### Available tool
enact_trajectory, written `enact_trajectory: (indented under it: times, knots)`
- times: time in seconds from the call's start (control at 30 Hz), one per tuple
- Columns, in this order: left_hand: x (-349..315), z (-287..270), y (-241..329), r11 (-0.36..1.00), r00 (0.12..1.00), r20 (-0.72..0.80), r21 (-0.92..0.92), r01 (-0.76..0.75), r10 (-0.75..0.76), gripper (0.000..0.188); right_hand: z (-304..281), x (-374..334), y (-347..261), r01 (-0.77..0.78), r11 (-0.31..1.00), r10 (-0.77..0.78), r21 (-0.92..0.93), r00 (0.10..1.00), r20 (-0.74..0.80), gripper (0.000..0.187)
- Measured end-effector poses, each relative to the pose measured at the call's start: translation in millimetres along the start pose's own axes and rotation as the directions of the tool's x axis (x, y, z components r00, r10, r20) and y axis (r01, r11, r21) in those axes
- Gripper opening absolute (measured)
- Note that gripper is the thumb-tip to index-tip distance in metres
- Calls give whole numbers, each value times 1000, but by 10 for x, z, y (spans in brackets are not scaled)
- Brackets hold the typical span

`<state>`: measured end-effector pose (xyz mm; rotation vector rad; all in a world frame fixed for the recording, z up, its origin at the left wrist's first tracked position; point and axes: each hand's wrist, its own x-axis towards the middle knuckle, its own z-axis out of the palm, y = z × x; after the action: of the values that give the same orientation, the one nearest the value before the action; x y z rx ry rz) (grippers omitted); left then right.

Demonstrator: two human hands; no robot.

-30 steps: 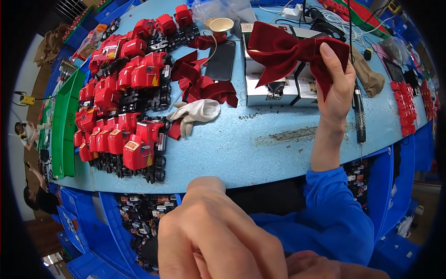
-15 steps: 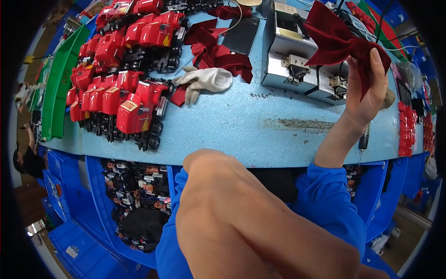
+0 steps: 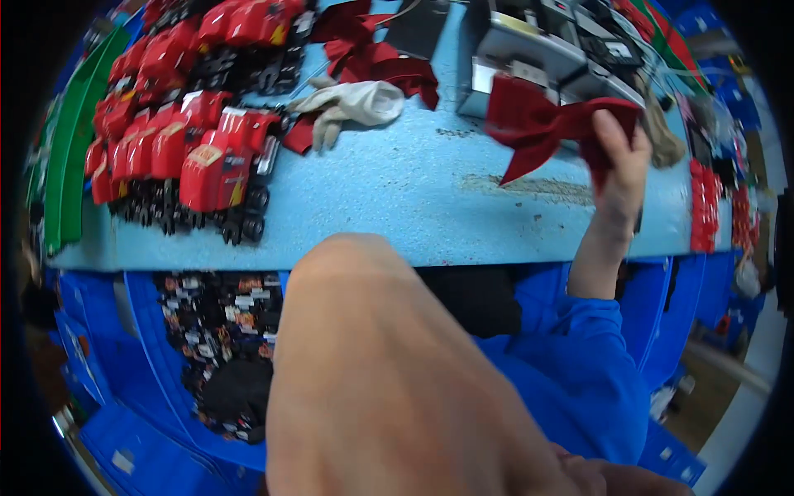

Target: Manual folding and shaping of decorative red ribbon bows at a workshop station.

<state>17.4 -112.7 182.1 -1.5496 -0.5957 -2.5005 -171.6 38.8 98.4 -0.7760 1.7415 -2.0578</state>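
A dark red velvet bow (image 3: 533,124) is pinched between the thumb and fingers of my right hand (image 3: 626,161). It hangs over the right side of the light blue table (image 3: 364,194), in front of a metal-cased machine (image 3: 533,45). My left hand (image 3: 397,372) is bent at the wrist and very close to the camera, filling the lower middle. Its fingers are mostly hidden toward the lower edge, and what they hold or touch cannot be seen.
Several red toy trucks (image 3: 219,165) stand in rows on the left, beside a green tray (image 3: 74,157). A pale glove (image 3: 364,103), more red bows (image 3: 372,62) and a dark flat device (image 3: 418,29) lie mid-table. Below, a blue bin (image 3: 178,380) holds small parts.
My right hand has lowered the bow and brought it left, in front of the machine. My left hand has come closer and fills more of the picture. The whole view has shifted slightly.
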Motion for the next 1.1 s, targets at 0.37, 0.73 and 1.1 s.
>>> enact_trajectory:
  times: [0.37,0.73,1.1]
  knots:
    - [9,-231,-70,984,842,513,137,112,-167,10,-1557,-639,591,-409,898,330,-163,870,-367,24]
    - [-518,123,213,958,951,119,2,287,-285,6,-1151,-532,505,74,90,-377,-993,926,35,58]
    - [-412,226,403,872,887,-25,-200,447,-461,4,624,-287,468,620,435,-420,-653,781,462,34]
